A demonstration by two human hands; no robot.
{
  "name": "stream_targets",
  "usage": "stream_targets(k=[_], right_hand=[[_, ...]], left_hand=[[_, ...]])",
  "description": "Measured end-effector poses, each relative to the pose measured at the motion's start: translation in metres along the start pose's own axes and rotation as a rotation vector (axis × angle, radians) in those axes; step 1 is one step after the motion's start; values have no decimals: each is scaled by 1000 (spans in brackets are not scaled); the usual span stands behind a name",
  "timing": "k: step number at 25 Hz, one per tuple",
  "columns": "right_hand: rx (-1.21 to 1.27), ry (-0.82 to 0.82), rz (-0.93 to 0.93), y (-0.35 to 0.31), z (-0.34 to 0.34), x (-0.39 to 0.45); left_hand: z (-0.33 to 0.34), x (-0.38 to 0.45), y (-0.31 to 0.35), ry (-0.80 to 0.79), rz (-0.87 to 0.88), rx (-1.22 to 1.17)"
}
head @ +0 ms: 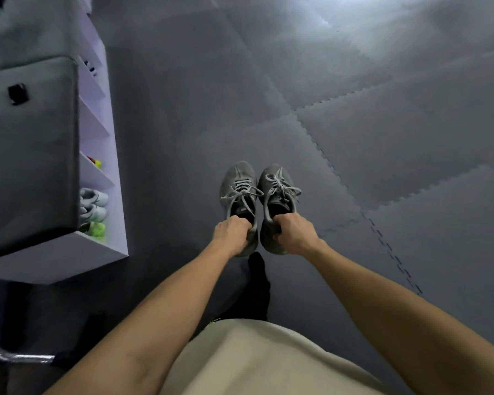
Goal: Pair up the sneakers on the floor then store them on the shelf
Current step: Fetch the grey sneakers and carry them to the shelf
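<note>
Two grey laced sneakers are side by side, toes pointing away from me, above the grey foam floor. My left hand (232, 234) grips the heel collar of the left sneaker (238, 189). My right hand (293, 233) grips the heel collar of the right sneaker (277, 192). The white shelf (117, 201) stands to the left, seen from above. Its lower compartments hold a pale grey pair of sneakers (93, 205) and a neon green pair (96, 230). Whether the held sneakers touch the floor I cannot tell.
A grey cushioned top (29, 149) with a small black object (18, 94) covers the shelf unit. Interlocking grey foam mats (382, 138) cover the floor. My dark-clad foot (257, 269) stands just below the sneakers. A metal tube (15, 356) lies at the bottom left.
</note>
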State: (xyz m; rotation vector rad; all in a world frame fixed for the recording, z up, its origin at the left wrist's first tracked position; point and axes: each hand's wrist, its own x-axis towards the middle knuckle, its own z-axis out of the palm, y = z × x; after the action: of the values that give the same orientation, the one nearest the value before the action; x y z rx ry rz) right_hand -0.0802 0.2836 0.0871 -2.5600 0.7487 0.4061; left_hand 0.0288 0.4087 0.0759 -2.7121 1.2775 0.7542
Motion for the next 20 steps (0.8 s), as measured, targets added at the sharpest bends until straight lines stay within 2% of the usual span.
stream_targets(k=[14,20], right_hand=[[20,-9,-37,50,-175,344],[-16,-41,-98,82,-257,498]], left_hand=[[-181,338,-23,13,-39,20],[-253,484,-21,11,-109,-19]])
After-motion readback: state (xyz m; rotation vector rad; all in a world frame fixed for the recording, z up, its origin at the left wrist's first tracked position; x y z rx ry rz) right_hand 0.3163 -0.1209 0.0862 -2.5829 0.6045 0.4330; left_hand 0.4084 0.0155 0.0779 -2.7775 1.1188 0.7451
